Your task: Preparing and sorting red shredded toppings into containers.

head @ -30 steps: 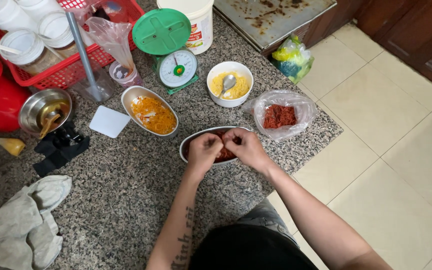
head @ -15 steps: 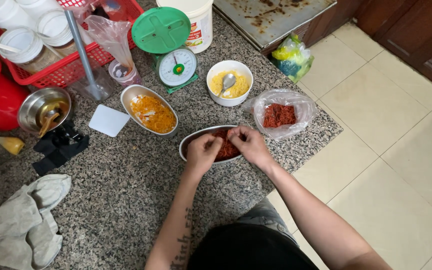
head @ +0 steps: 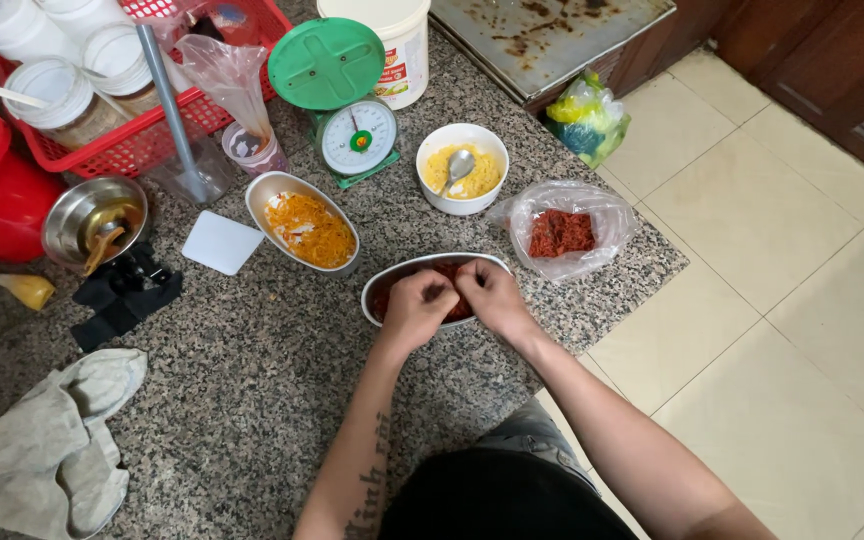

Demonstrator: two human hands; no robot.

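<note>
Both hands meet over the oval metal dish point(head: 392, 285) at the near edge of the granite counter point(head: 252, 400): the left hand point(head: 418, 306) and the right hand point(head: 490, 293) are curled, knuckles up, fingertips drawn together and pressed close to one another above the dark red filling in the dish. Whether the fingers pinch a bit of that filling cannot be told, since the backs of the hands hide the tips. Forearms come in from below, the left nearly straight up the picture, the right angled in from the lower right, wrists bent slightly down so the fingers work just over the dish. The dish sits right in front of the body, which judging by the layout keeps it within easy reach. Just beside it to the right lies a clear plastic bag point(head: 564, 232) with a block of red paste; behind it stands a white bowl point(head: 462, 168) of yellow crumbs with a spoon in it, and to the left a second oval dish point(head: 302, 222) holds orange shreds (all three near the hands, none touching them). Farther back stand a green kitchen scale point(head: 337, 90), a white bucket point(head: 392, 40) and a red basket point(head: 132, 130) of lidded jars. A grey cloth point(head: 42, 450) lies crumpled well apart at the left.
</note>
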